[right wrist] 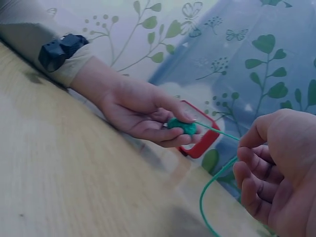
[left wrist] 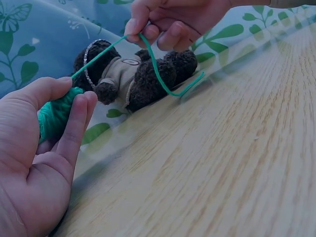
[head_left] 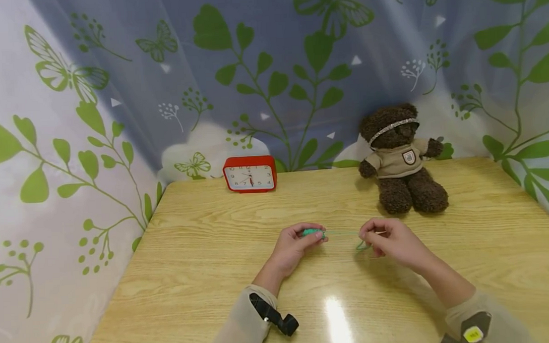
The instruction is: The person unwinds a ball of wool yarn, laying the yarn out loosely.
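Red-cased, an analogue clock (head_left: pixel 249 175) stands on the wooden table (head_left: pixel 191 255), at eleven o'clock from your left hand (head_left: pixel 292 247). That hand pinches a green yarn bundle (head_left: pixel 310 232) between thumb and fingers. From it a taut strand (left wrist: pixel 98 57) runs towards three o'clock to your right hand (head_left: pixel 397 240), its thumb and fingertips together on the yarn; beyond them hangs a free end (left wrist: pixel 169 92). A brown plush bear (head_left: pixel 403 164) sits roughly at your right hand's twelve o'clock.
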